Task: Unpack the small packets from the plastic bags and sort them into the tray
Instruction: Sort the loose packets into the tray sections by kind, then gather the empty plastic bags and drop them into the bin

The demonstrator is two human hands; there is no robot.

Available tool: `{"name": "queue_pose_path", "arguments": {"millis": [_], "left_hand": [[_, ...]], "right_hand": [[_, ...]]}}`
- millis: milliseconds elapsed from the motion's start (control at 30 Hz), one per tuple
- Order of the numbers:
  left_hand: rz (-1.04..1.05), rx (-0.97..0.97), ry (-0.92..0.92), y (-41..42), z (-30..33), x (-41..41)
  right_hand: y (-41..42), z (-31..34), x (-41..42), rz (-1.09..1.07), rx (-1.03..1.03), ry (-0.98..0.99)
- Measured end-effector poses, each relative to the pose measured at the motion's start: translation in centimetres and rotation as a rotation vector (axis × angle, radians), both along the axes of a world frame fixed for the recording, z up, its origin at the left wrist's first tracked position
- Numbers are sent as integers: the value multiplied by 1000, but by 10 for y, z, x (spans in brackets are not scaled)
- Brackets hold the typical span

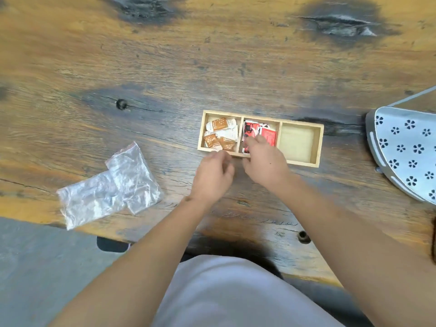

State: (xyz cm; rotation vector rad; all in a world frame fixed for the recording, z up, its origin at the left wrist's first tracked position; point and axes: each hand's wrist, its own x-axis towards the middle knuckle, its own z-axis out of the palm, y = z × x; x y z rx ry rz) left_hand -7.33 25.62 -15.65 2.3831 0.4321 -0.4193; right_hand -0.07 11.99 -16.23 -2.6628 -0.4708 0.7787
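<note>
- While your right hand [264, 159] reaches into the tray [299, 162], its fingers rest on the red packets [267, 134] in the middle compartment; grip unclear.
- Your left hand [212, 173] hovers loosely curled, seemingly empty.
- Packets look light, thin, slippery: pinch edges.
- Both plastic bags [111, 187] lie flat, apparently emptied.

Brown packets [219, 134], red packets [259, 134]

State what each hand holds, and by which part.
The right hand reaches into the tray's middle compartment, fingertips on the red packets; a grip cannot be confirmed. The left hand appears empty.
</note>
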Motion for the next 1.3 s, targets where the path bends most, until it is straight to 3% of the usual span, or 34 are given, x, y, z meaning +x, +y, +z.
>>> {"name": "queue_pose_path", "arguments": {"millis": [133, 200, 367, 533, 667, 833, 1000, 1133, 1300], "left_hand": [[579, -297, 181, 49, 6, -88], [809, -315, 254, 83, 1, -134], [1303, -360, 202, 166, -5, -220], [1751, -740, 99, 229, -8, -248], [1882, -1033, 46, 268, -18, -245], [1900, -1032, 147, 303, -36, -240], [1939, -1116, 203, 311, -49, -242], [1891, -1067, 209, 315, -56, -235], [2010, -893, 257, 322, -52, -219]], "right_hand": [[48, -3, -44, -113, 183, 366], [75, -9, -69, -132, 206, 440], [144, -16, -119, -148, 194, 514], [214, -21, -146, -261, 167, 415], [258, -25, -151, -390, 27, 367], [296, -35, -149, -453, -63, 198], [321, -40, -143, -440, -73, 244], [329, -48, -135, -375, -105, 232], [331, -50, -127, -344, -70, 326]]}}
